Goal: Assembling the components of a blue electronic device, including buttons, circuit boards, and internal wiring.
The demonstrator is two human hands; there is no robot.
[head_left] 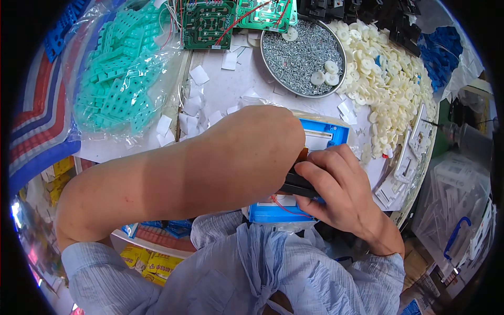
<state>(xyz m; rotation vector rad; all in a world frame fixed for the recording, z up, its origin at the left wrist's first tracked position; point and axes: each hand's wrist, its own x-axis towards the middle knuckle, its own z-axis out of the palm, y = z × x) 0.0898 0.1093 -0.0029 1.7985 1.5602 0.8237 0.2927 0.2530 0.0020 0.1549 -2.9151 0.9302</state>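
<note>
A blue plastic housing [336, 135] with a pale inside lies on the table in front of me. My right hand [338, 186] curls its fingers and thumb around a black plastic part [300, 185] over the middle of the housing. My left forearm crosses from the left, and my left hand [275, 139] is bent down over the same housing, close to the black part. Its fingers are hidden behind the wrist and the back of the hand. A thin red wire [286, 209] runs across the near end of the housing. A small brown piece [303, 154] shows between my hands.
A round metal tray [263, 60] of small screws stands beyond the housing. Cream plastic discs [391, 79] are heaped to its right. Green circuit boards [209, 23] lie at the back, black parts [407, 31] at the far right. Bagged turquoise plastic parts [118, 79] fill the left.
</note>
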